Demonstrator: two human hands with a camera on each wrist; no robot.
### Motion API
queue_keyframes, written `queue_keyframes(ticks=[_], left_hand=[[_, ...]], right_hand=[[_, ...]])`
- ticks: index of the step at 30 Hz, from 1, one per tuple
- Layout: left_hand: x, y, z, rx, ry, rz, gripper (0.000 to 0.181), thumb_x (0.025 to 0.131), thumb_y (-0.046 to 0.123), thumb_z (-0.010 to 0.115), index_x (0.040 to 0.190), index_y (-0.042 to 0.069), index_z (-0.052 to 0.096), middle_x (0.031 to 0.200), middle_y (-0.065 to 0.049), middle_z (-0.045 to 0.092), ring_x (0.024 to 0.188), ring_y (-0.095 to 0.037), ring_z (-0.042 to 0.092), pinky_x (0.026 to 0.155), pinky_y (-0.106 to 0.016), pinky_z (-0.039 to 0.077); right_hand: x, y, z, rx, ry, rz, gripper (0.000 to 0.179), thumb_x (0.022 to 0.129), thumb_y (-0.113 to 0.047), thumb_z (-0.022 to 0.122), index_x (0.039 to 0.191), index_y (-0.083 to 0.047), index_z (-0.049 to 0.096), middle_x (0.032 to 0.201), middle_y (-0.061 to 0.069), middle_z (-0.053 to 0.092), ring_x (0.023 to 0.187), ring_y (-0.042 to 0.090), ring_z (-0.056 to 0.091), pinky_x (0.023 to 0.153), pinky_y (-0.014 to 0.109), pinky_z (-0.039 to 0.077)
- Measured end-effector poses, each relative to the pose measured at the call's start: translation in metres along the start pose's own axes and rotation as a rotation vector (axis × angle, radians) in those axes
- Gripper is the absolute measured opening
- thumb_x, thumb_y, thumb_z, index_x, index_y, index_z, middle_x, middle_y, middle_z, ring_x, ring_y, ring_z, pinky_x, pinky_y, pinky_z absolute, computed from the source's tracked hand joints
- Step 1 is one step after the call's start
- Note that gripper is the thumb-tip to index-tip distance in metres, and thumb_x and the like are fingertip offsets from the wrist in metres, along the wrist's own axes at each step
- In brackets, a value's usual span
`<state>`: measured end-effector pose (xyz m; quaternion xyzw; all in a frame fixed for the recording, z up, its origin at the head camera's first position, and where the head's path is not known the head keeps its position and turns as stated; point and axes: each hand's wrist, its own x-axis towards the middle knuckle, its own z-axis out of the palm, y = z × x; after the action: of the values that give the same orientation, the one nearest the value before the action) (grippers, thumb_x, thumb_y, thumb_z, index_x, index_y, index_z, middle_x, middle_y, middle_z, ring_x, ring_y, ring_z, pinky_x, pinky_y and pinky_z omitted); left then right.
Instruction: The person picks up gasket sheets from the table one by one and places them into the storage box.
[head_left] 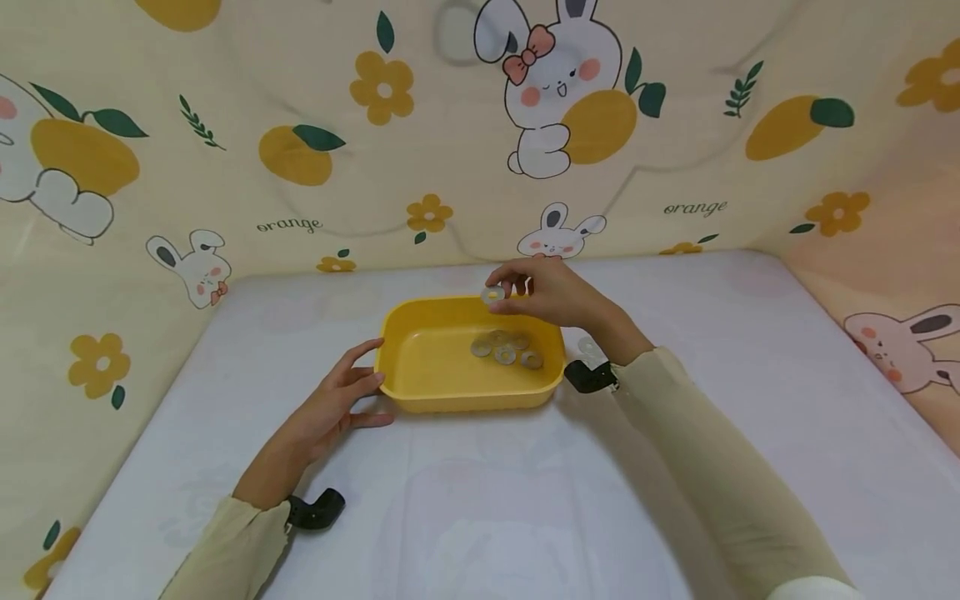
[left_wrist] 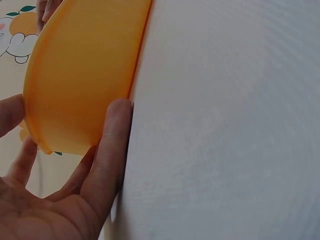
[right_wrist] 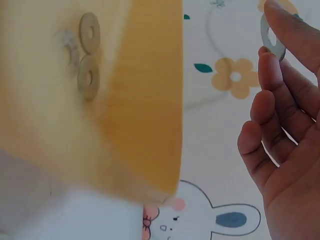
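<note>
My right hand (head_left: 551, 292) pinches a flat metal washer (head_left: 492, 294) between thumb and fingertips, over the far rim of a yellow plastic basin (head_left: 420, 402). In the right wrist view the pinched washer (right_wrist: 272, 39) stands nearly edge-up, its hole showing, while the other fingers curve loosely. Several more washers (head_left: 506, 355) lie in the right half of the basin floor, some overlapping. At the basin's left end, my left hand (head_left: 327, 408) has its fingers spread against the outer wall and rim. The left wrist view shows one long finger (left_wrist: 117, 130) low along the wall.
The basin stands on a table with a white cloth (head_left: 480, 500). Beside its right end, a pale ring shape (head_left: 588, 346) shows on the cloth near the right wrist. A curtain (head_left: 450, 150) printed with rabbits and oranges hangs behind and along the sides.
</note>
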<state>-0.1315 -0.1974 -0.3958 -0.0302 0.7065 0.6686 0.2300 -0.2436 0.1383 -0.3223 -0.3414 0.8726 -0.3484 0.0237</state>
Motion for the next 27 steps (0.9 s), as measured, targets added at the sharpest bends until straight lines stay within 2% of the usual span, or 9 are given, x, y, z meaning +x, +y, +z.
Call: queue_keyframes(ticks=[13, 18, 21, 24, 27], left_hand=[[0.0, 0.001, 0.001, 0.0, 0.017, -0.007, 0.06, 0.104, 0.026, 0.052, 0.156, 0.038, 0.023, 0.154, -0.018, 0.029, 0.126, -0.032, 0.051, 0.09, -0.041, 0.06], [-0.001, 0.002, 0.0, 0.0, 0.016, -0.004, 0.06, 0.104, 0.028, 0.053, 0.155, 0.038, 0.023, 0.154, -0.018, 0.028, 0.127, -0.033, 0.05, 0.091, -0.041, 0.06], [-0.001, 0.001, 0.0, -0.001, 0.014, -0.002, 0.06, 0.104, 0.029, 0.054, 0.155, 0.038, 0.024, 0.153, -0.018, 0.029, 0.127, -0.032, 0.051, 0.091, -0.041, 0.06], [-0.001, 0.001, 0.0, -0.002, 0.011, 0.002, 0.061, 0.103, 0.029, 0.054, 0.155, 0.038, 0.024, 0.152, -0.018, 0.03, 0.124, -0.03, 0.052, 0.091, -0.041, 0.06], [-0.002, 0.001, 0.0, -0.001, 0.007, 0.004, 0.06, 0.104, 0.029, 0.053, 0.155, 0.037, 0.023, 0.153, -0.018, 0.03, 0.123, -0.03, 0.053, 0.091, -0.041, 0.06]], right_hand=[[0.017, -0.01, 0.016, 0.137, -0.014, 0.002, 0.028, 0.086, -0.029, 0.079, 0.111, -0.018, 0.07, 0.09, 0.001, 0.061, 0.077, 0.019, 0.054, 0.066, 0.025, 0.046], [0.022, -0.012, 0.023, 0.162, -0.021, 0.011, 0.028, 0.087, -0.029, 0.078, 0.111, -0.017, 0.07, 0.093, 0.003, 0.061, 0.081, 0.02, 0.053, 0.066, 0.026, 0.045], [0.026, -0.014, 0.028, 0.126, -0.076, 0.019, 0.036, 0.087, -0.031, 0.077, 0.118, -0.014, 0.068, 0.103, 0.006, 0.062, 0.092, 0.023, 0.052, 0.074, 0.029, 0.044], [0.028, -0.015, 0.03, 0.046, -0.131, 0.021, 0.048, 0.088, -0.035, 0.077, 0.129, -0.012, 0.064, 0.114, 0.009, 0.06, 0.105, 0.025, 0.048, 0.085, 0.032, 0.042], [0.026, -0.018, 0.027, -0.015, -0.131, 0.032, 0.054, 0.087, -0.038, 0.076, 0.134, -0.014, 0.061, 0.119, 0.011, 0.059, 0.111, 0.026, 0.045, 0.089, 0.036, 0.042]])
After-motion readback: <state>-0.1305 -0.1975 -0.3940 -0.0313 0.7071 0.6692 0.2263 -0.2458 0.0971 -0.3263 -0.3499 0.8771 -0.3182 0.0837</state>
